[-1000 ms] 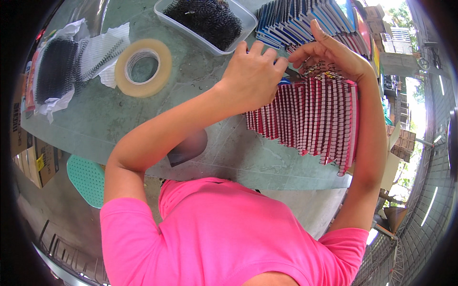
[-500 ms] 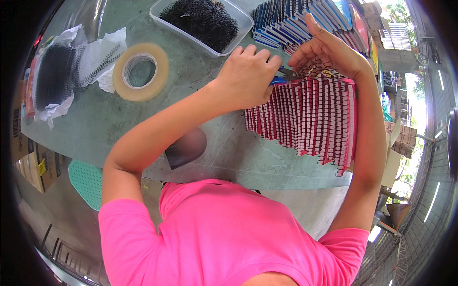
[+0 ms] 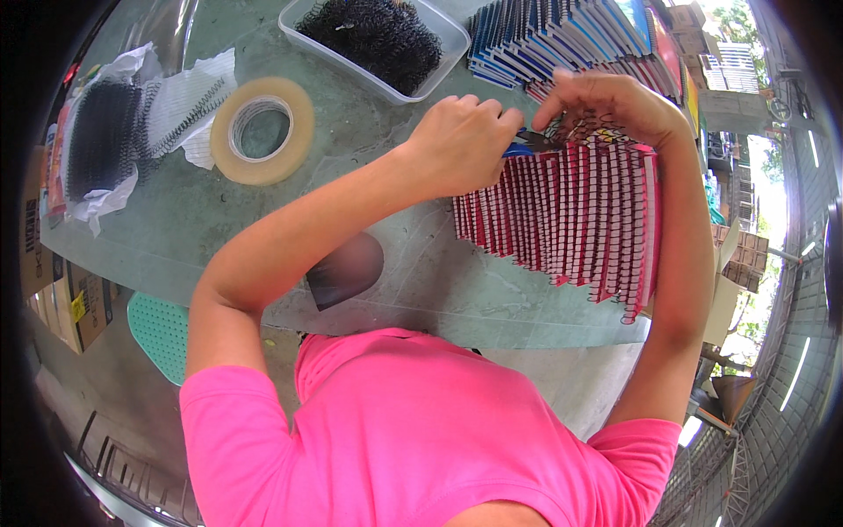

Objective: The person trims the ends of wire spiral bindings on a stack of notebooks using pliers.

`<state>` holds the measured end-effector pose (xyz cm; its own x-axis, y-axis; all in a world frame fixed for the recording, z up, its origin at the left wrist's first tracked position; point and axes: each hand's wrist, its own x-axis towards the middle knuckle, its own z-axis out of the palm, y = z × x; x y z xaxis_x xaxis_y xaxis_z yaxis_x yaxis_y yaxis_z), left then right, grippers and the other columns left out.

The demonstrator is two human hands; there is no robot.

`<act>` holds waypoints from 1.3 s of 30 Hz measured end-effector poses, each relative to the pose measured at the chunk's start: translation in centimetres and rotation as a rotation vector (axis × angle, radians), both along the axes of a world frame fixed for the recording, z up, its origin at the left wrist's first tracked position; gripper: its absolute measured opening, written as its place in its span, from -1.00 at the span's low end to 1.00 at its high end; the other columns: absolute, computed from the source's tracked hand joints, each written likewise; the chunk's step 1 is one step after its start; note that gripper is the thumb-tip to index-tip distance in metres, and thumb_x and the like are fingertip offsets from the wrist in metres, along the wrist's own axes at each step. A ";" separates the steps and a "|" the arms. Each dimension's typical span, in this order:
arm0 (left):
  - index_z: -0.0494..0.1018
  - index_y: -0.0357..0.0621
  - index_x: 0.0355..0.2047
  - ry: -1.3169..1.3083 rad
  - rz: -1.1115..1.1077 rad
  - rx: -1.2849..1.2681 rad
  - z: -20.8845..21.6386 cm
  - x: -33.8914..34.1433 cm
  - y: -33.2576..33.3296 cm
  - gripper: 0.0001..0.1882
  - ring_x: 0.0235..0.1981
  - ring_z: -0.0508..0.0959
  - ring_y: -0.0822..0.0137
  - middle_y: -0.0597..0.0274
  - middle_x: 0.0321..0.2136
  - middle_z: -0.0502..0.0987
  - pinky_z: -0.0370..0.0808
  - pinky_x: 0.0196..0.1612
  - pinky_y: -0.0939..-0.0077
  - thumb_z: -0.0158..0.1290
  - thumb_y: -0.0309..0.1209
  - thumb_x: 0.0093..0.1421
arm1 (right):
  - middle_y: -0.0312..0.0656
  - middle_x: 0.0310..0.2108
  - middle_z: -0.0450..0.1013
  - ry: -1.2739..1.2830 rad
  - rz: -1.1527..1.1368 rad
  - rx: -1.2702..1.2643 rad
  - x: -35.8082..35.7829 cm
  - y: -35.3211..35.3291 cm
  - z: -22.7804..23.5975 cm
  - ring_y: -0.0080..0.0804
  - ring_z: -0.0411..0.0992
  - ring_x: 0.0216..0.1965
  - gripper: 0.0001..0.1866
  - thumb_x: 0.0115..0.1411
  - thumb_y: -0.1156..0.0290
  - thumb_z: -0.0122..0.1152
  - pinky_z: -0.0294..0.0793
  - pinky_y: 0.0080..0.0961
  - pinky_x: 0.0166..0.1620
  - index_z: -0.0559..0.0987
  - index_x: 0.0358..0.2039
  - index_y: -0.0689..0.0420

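A row of spiral-bound notebooks (image 3: pixel 558 215) with red covers stands packed on the table before me, coiled spines facing up. My left hand (image 3: pixel 470 140) is closed round blue-handled pliers (image 3: pixel 520 150) at the far left end of the row. Their grey jaws point right, against the coil ends. My right hand (image 3: pixel 615 101) arches over the far side of the notebooks, its fingers curved and apart beside the jaws. Some of its fingertips are hidden among the coils. Yellowish coil ends show below its palm.
A clear plastic tub (image 3: pixel 378 66) full of black coils stands at the back, beside blue-covered spiral notebooks (image 3: pixel 553 44). A wide tape roll (image 3: pixel 262 132) lies at left, near black coils (image 3: pixel 105 140) on white paper. A dark rounded piece (image 3: pixel 347 270) lies near the front edge.
My right thumb and fingers have come down from a raised spread to a lower arch over the coils. My left hand with the pliers has shifted slightly right.
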<state>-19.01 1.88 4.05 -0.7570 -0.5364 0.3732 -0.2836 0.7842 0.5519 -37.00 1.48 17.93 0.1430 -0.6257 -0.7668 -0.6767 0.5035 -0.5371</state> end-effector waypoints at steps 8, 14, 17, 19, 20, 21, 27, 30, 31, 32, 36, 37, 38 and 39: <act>0.38 -0.16 -0.26 0.068 0.107 -0.204 1.3 0.9 0.5 -0.55 -0.27 0.42 0.15 0.15 -0.40 0.42 0.31 -0.22 0.31 0.16 -0.40 -0.25 | -0.30 -0.47 0.47 0.240 0.305 -0.151 -0.4 -0.5 -0.3 -0.60 0.40 -0.39 -0.83 0.00 0.48 0.13 0.37 -0.67 -0.24 0.55 -0.37 0.24; 0.38 -0.15 -0.26 0.076 0.113 -0.214 1.1 0.3 0.5 -0.54 -0.26 0.42 0.17 0.16 -0.38 0.42 0.30 -0.21 0.31 0.17 -0.41 -0.27 | -0.31 -0.48 0.49 0.242 0.306 -0.234 -0.2 -0.2 -0.4 -0.62 0.40 -0.42 -0.81 -0.04 0.53 0.11 0.37 -0.68 -0.27 0.59 -0.36 0.23; 0.38 -0.15 -0.26 0.066 0.119 -0.205 1.1 0.5 0.4 -0.54 -0.26 0.42 0.17 0.17 -0.37 0.42 0.30 -0.21 0.31 0.17 -0.41 -0.26 | -0.30 -0.47 0.50 0.269 0.303 -0.177 -0.5 -0.4 -0.3 -0.62 0.40 -0.42 -0.79 -0.03 0.55 0.08 0.37 -0.68 -0.27 0.60 -0.35 0.23; 0.38 -0.15 -0.26 0.080 0.112 -0.214 1.0 0.4 0.3 -0.55 -0.26 0.43 0.17 0.16 -0.38 0.43 0.31 -0.22 0.31 0.17 -0.41 -0.25 | -0.30 -0.47 0.50 0.258 0.301 -0.164 -0.4 -0.4 -0.3 -0.62 0.40 -0.41 -0.79 -0.03 0.56 0.07 0.37 -0.68 -0.27 0.60 -0.35 0.23; 0.38 -0.16 -0.26 0.099 0.105 -0.221 0.9 0.0 0.3 -0.55 -0.27 0.43 0.16 0.16 -0.40 0.43 0.33 -0.23 0.30 0.17 -0.42 -0.25 | -0.31 -0.47 0.50 0.239 0.302 -0.164 -0.4 -0.4 -0.3 -0.63 0.40 -0.42 -0.79 -0.03 0.56 0.07 0.37 -0.68 -0.28 0.60 -0.35 0.23; 0.38 -0.16 -0.26 0.119 0.097 -0.228 0.9 -0.1 0.3 -0.56 -0.28 0.44 0.16 0.16 -0.41 0.44 0.34 -0.23 0.29 0.17 -0.42 -0.25 | -0.31 -0.48 0.49 0.219 0.303 -0.164 -0.3 -0.4 -0.3 -0.64 0.39 -0.42 -0.79 -0.03 0.56 0.07 0.37 -0.68 -0.29 0.60 -0.36 0.23; 0.38 -0.17 -0.29 -0.038 0.015 0.029 0.8 -0.2 0.1 -0.58 -0.33 0.48 0.11 0.13 -0.49 0.45 0.44 -0.31 0.24 0.17 -0.42 -0.24 | -0.32 -0.48 0.50 0.240 0.322 -0.112 -0.6 -0.6 0.0 -0.64 0.39 -0.42 -0.78 -0.03 0.55 0.05 0.35 -0.70 -0.28 0.60 -0.35 0.23; 0.39 -0.16 -0.29 -0.003 0.061 -0.085 1.4 0.9 -0.1 -0.58 -0.31 0.47 0.11 0.13 -0.46 0.45 0.41 -0.27 0.27 0.17 -0.41 -0.24 | -0.30 -0.47 0.50 0.277 0.288 -0.130 -0.3 -0.5 0.0 -0.61 0.40 -0.40 -0.77 -0.02 0.54 0.03 0.36 -0.69 -0.25 0.60 -0.35 0.23; 0.39 -0.16 -0.29 0.033 0.076 -0.113 1.8 0.9 0.0 -0.58 -0.30 0.46 0.12 0.14 -0.44 0.45 0.39 -0.26 0.28 0.17 -0.41 -0.24 | -0.28 -0.47 0.50 0.275 0.252 -0.136 -0.4 -0.4 -0.1 -0.60 0.40 -0.39 -0.77 -0.02 0.53 0.03 0.36 -0.68 -0.25 0.60 -0.35 0.23; 0.39 -0.16 -0.29 0.066 0.097 -0.144 2.1 1.0 0.1 -0.58 -0.29 0.46 0.13 0.14 -0.42 0.45 0.38 -0.24 0.29 0.17 -0.41 -0.24 | -0.27 -0.46 0.50 0.270 0.223 -0.145 -0.4 -0.4 -0.1 -0.59 0.41 -0.38 -0.76 -0.01 0.51 0.02 0.36 -0.67 -0.24 0.60 -0.34 0.24; 0.39 -0.15 -0.28 0.062 0.105 -0.214 2.2 -0.2 0.2 -0.58 -0.24 0.44 0.16 0.15 -0.35 0.45 0.33 -0.19 0.31 0.18 -0.39 -0.23 | -0.21 -0.40 0.51 0.070 0.084 -0.142 -1.3 -0.4 -0.7 -0.52 0.42 -0.33 -0.75 0.07 0.39 0.04 0.38 -0.60 -0.21 0.60 -0.32 0.24; 0.39 -0.14 -0.27 0.069 0.100 -0.217 2.0 -0.4 0.1 -0.57 -0.24 0.44 0.16 0.14 -0.35 0.45 0.33 -0.20 0.30 0.18 -0.39 -0.23 | -0.19 -0.38 0.51 0.061 0.047 -0.139 -1.5 -0.3 -0.6 -0.50 0.42 -0.32 -0.70 0.08 0.30 0.07 0.38 -0.58 -0.19 0.60 -0.31 0.25; 0.39 -0.14 -0.26 0.070 0.100 -0.220 2.0 -0.4 0.1 -0.56 -0.23 0.44 0.16 0.14 -0.34 0.45 0.34 -0.20 0.29 0.18 -0.39 -0.23 | -0.17 -0.36 0.51 0.046 0.014 -0.134 -0.8 -0.1 -0.3 -0.48 0.43 -0.30 -0.65 0.09 0.21 0.09 0.38 -0.56 -0.18 0.59 -0.31 0.26; 0.39 -0.14 -0.26 0.070 0.101 -0.222 1.9 -0.3 0.0 -0.56 -0.23 0.44 0.16 0.14 -0.33 0.45 0.34 -0.20 0.28 0.18 -0.39 -0.23 | -0.15 -0.34 0.51 0.030 -0.018 -0.128 -0.2 0.0 0.0 -0.47 0.43 -0.29 -0.58 0.10 0.11 0.11 0.38 -0.54 -0.17 0.59 -0.31 0.26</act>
<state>-19.29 1.91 5.95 -0.6724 -0.5068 0.5395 -0.3336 0.8581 0.3904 -37.24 1.49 17.92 0.1090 -0.7211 -0.6842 -0.6846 0.4446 -0.5777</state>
